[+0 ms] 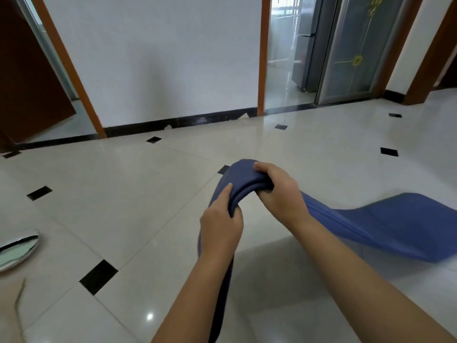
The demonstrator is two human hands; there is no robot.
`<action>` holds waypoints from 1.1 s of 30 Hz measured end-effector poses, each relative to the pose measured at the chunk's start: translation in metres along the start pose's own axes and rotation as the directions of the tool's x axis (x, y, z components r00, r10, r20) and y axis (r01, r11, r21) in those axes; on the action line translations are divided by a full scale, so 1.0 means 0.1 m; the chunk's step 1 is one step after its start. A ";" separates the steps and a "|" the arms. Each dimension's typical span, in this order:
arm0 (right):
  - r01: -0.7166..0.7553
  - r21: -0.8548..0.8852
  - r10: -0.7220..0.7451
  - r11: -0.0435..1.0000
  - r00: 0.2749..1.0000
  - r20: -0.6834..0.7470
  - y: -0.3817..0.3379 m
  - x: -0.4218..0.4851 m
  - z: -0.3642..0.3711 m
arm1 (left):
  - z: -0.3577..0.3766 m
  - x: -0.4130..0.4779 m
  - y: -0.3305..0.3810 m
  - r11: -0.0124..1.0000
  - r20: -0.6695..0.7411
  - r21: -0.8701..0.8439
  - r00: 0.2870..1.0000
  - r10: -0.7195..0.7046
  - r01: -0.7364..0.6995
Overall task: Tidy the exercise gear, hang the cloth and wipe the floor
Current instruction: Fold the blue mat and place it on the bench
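A blue exercise mat (395,226) is lifted off the tiled floor, its free length waving out to the right and blurred. Its near end is folded over in the middle of the view. My left hand (220,226) grips the lower side of that folded end, thumb on top. My right hand (279,191) clamps the fold from above, fingers curled over the doubled edge. A dark strip of the mat hangs down between my forearms toward the bottom edge.
Glossy beige floor tiles (123,206) with small black inlays spread all around. A shiny chrome base (17,248) lies at the left edge. Ahead stand a white wall (160,70), orange door frames, and a grey fridge (306,50) beyond the doorway.
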State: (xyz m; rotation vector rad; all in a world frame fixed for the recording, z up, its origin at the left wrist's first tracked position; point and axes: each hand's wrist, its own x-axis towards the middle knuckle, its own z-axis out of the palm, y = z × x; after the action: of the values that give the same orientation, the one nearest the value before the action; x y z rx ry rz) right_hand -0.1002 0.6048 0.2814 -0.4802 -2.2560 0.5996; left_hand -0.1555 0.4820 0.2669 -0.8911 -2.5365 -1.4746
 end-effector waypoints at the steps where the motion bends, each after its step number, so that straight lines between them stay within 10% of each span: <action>1: -0.001 -0.049 0.006 0.999 0.995 0.095 0.02 -0.04 -0.10 | -0.05 -0.03 -0.01 0.999 -0.025 -0.051 1.000 -0.008 0.007; 8: -0.402 -0.197 0.447 0.894 0.817 0.364 0.40 -0.60 -0.58 | -0.29 -0.17 0.05 0.887 -0.178 -0.454 0.967 -0.181 0.083; 13: -0.568 0.104 0.555 0.817 0.822 0.128 0.35 -0.62 -0.34 | -0.27 -0.27 0.16 0.852 -0.224 -0.522 0.958 -0.176 0.035; 19: -0.274 0.304 0.252 0.912 0.961 0.110 -0.39 -0.25 0.01 | -0.03 -0.31 0.08 0.767 -0.073 -0.640 0.990 -0.116 0.043; 24: -0.307 0.519 0.230 0.798 0.950 0.209 -0.42 -0.26 0.23 | 0.03 -0.16 -0.05 0.715 0.029 -0.689 0.990 -0.138 0.120; 33: -0.627 0.660 0.153 0.414 0.762 0.629 0.17 -0.97 0.46 | 0.17 -0.29 -0.34 0.897 0.012 -0.393 0.977 -0.213 0.201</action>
State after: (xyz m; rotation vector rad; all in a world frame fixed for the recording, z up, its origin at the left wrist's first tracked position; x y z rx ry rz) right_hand -0.0678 0.5579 0.1888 -0.3736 -1.8730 2.1934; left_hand -0.1455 0.4707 0.2221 -0.6372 -2.4144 -2.0973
